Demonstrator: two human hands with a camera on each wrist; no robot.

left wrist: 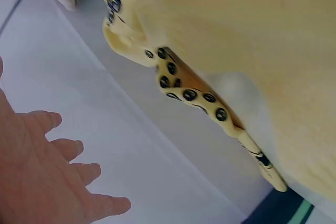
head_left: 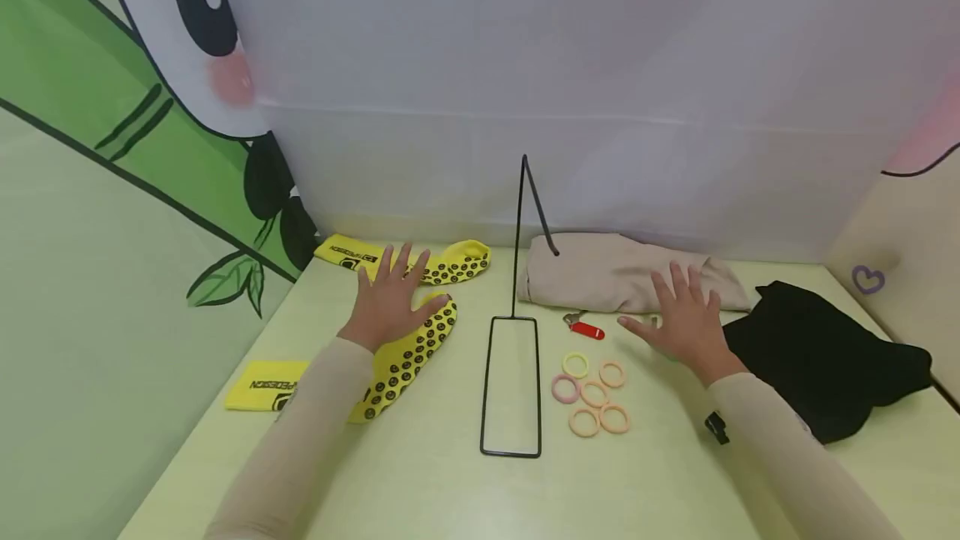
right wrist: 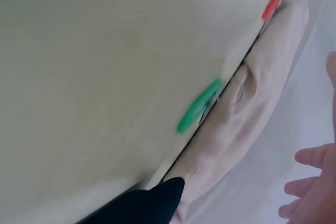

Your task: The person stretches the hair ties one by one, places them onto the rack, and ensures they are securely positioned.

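L hand (head_left: 386, 307), spread, nr ylw sock (head_left: 405, 361)

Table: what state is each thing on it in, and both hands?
Left hand, fingers spread, holding nothing
Right hand, fingers spread, holding nothing
Far yellow sock, laid out
Near yellow sock, laid out, partly hidden by sleeve
Wire stand, upright, nothing hung
Beige cloth, folded
Black cloth, spread out
Six rings, loose, flat
Red tag, lying down
Green tag, lying down
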